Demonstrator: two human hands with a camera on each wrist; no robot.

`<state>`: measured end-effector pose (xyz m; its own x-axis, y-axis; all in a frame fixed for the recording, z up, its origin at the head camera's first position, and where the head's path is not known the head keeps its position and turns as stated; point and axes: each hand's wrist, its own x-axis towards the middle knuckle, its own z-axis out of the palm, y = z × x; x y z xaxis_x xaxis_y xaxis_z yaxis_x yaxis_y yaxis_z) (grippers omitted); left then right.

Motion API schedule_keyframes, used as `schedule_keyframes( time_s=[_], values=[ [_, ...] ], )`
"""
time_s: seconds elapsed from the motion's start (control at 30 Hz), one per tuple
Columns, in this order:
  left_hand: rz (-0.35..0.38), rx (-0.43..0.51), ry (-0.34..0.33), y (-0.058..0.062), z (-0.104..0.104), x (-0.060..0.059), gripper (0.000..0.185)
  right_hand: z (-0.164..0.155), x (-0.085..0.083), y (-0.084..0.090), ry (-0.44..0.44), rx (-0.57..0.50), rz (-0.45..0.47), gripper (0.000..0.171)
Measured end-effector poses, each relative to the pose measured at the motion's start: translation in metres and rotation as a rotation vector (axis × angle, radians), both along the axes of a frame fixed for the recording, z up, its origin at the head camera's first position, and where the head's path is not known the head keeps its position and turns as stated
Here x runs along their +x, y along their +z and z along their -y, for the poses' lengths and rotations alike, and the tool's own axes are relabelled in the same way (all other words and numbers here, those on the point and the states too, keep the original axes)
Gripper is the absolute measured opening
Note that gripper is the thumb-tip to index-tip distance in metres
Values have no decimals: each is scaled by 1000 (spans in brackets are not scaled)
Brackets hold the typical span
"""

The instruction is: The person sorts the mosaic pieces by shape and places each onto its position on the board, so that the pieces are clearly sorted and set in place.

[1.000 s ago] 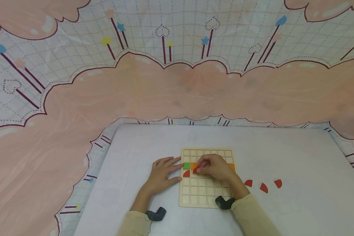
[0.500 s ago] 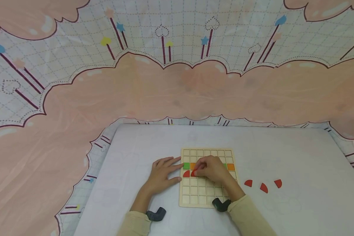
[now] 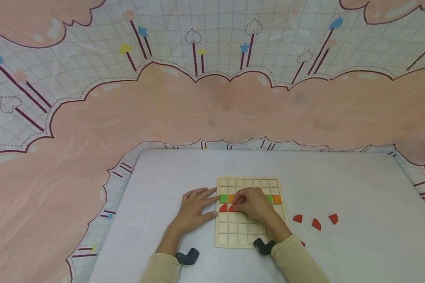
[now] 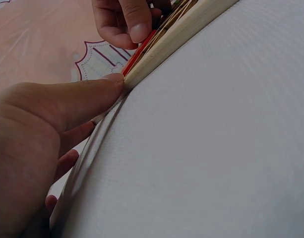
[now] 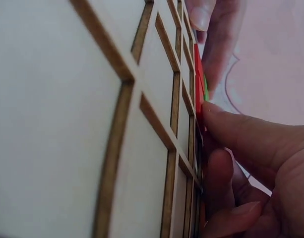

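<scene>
A wooden grid board (image 3: 233,239) lies on the white table in the head view. My right hand (image 3: 254,205) pinches a red quarter-circle piece (image 3: 231,208) between thumb and fingers, low at a cell in the board's second column. Part of that piece is hidden by the fingertips. Left of it, another red quarter-circle piece (image 3: 223,208) sits in the first cell of the same row. My left hand (image 3: 194,207) has its fingers spread, and their tips touch the board's left edge. In the left wrist view the left thumb (image 4: 99,94) presses against the wooden rim.
Green (image 3: 223,198) and orange tiles (image 3: 276,199) fill cells in the row above, partly covered by the right hand. To the right of the board lie loose red quarter-circle pieces (image 3: 316,224). One more red piece (image 3: 303,244) shows partly beside the right sleeve.
My right hand has moved slightly left and brought the red quarter-circle piece down to the cell beside the first one. The left hand has stayed in place.
</scene>
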<state>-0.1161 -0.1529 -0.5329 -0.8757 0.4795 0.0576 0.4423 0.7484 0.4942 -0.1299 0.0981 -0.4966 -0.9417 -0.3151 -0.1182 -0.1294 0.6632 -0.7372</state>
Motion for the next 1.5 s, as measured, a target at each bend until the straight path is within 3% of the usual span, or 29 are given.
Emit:
schedule_keyframes(
  time_s=[0.97,1.5],
  values=[
    [12,-8,8,0,-1,-2,56,-10,-1,5,8,39,40,14],
    [6,-8,21,-1,-3,-1,56,-90,1,20,-17,90,58,10]
  ],
)
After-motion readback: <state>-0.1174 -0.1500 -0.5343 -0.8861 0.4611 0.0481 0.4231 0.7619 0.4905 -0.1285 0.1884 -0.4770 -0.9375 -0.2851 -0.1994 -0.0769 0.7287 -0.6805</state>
